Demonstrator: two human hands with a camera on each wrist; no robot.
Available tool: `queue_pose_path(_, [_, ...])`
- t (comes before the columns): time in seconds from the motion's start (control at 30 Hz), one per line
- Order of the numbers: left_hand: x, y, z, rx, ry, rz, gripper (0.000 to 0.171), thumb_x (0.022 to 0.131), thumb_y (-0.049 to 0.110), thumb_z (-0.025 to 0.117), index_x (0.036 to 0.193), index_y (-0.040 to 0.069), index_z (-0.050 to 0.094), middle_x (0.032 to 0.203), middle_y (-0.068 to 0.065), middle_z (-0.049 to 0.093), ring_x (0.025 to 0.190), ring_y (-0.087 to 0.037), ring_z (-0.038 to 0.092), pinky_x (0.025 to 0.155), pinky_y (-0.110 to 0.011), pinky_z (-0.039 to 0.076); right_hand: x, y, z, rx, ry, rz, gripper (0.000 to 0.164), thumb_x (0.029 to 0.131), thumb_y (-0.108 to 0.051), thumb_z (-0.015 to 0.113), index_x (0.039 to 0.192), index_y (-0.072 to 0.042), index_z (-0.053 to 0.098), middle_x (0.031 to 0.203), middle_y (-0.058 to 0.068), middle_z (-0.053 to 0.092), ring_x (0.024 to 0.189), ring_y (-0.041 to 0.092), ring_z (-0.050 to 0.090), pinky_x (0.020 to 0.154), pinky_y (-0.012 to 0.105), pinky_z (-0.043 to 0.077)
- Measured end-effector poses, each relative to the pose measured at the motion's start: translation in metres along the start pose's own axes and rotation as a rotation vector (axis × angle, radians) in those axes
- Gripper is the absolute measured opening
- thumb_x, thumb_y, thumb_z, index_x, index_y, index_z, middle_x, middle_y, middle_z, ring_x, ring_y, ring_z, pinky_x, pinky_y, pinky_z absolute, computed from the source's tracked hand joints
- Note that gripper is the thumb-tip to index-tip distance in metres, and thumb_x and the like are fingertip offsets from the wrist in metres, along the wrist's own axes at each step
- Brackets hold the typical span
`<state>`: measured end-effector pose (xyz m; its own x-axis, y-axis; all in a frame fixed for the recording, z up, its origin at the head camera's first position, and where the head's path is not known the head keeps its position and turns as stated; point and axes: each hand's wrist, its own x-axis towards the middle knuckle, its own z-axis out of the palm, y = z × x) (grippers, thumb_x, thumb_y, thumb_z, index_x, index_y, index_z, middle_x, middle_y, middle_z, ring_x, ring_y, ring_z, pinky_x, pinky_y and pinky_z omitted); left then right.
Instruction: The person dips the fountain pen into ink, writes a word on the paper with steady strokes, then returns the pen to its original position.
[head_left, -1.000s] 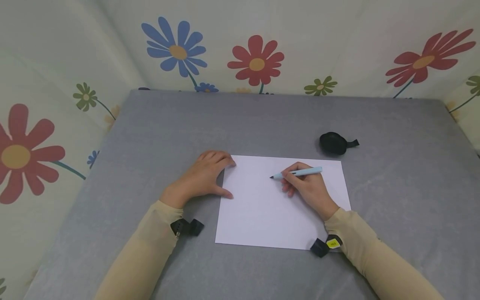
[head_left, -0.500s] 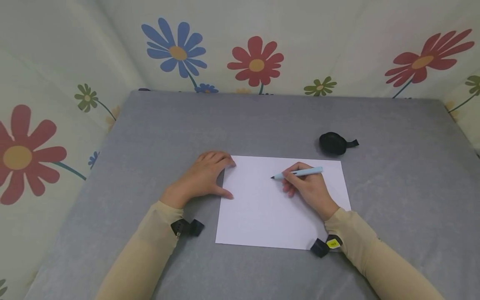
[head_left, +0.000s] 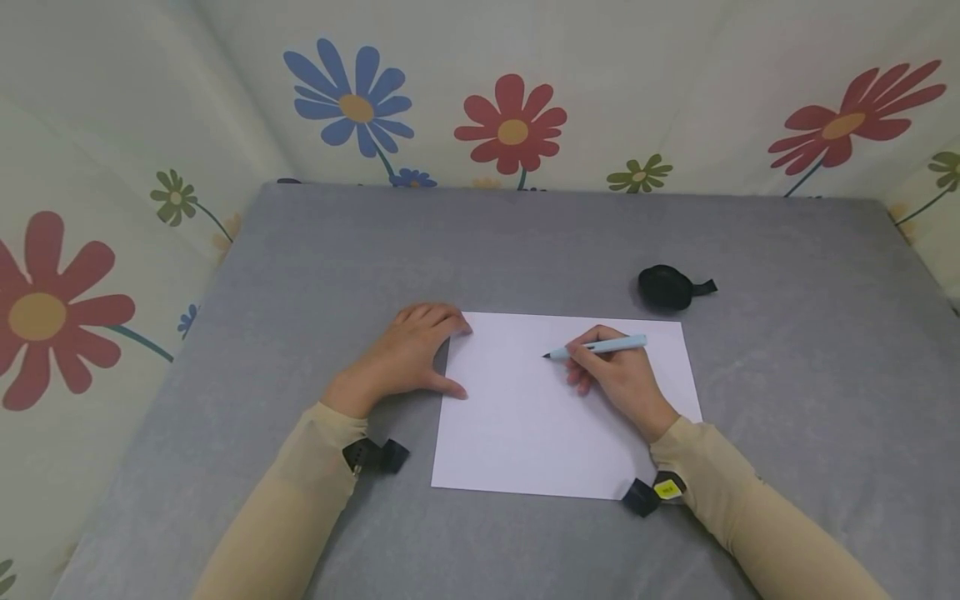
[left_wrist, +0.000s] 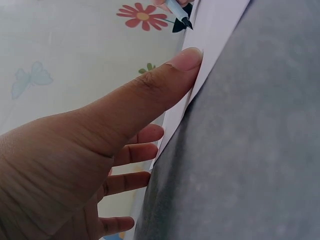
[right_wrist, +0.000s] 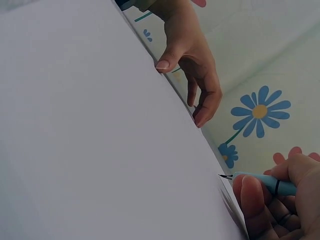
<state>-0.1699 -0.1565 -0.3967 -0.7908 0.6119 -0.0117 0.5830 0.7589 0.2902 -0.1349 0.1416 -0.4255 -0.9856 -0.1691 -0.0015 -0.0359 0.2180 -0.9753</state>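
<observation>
Behind everything, you face a pale curtain [head_left: 570, 42] printed with flowers [head_left: 512, 132]. It rises past the far edge of the grey bench [head_left: 510, 250], which carries all your things. The paper [head_left: 510, 442] lies flat on the bench in front of you, its long sides running left to right, and you can see no marks on it.

Your left hand [head_left: 405, 350] is spread at the paper's left edge, thumb on the margin and fingers near the upper corner; it grasps nothing. Your right hand [head_left: 618, 367] is over the paper's right half, pinching the pen in a writing hold. The black thing [head_left: 665, 287], round with a short tab, sits on the bench just beyond the paper's upper right corner.

Your pen [head_left: 615, 343] is light blue and slants across your right hand. Its dark tip [head_left: 547, 356] points left, over the upper middle of the paper; you cannot tell whether it touches.

You seem to be at the starting step: sheet steadied, pen poised. The next move likely calls for light, controlled contact from the tip, with your left thumb pressing enough to stop the paper sliding.
</observation>
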Motion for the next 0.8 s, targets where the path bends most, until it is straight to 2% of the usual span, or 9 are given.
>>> queue_pose_path(0.5, [-0.0001,-0.0006,0.0004,0.007,-0.002,0.000,0.084,0.061,0.056,0.084,0.125,0.011,0.056,0.135,-0.009,0.052,0.130,-0.030,0.044,0.113,-0.051,0.029,-0.0004,0.0017,-0.0014,-0.022,0.012,0.012,0.019,0.093,-0.012,0.062,0.095,0.006,0.059,0.077,0.011,0.066,0.056,0.010,0.063,0.054,0.026,0.055])
queue_pose_path(0.8, [0.0009,-0.0012,0.0006,0.003,-0.019,-0.013,0.084,0.062,0.057,0.083,0.127,0.012,0.055,0.137,-0.008,0.051,0.131,-0.030,0.042,0.113,-0.051,0.027,-0.0008,0.0019,-0.0041,-0.004,0.016,0.020,0.021,0.093,-0.013,0.063,0.095,0.008,0.059,0.075,0.006,0.066,0.056,0.010,0.063,0.054,0.027,0.055])
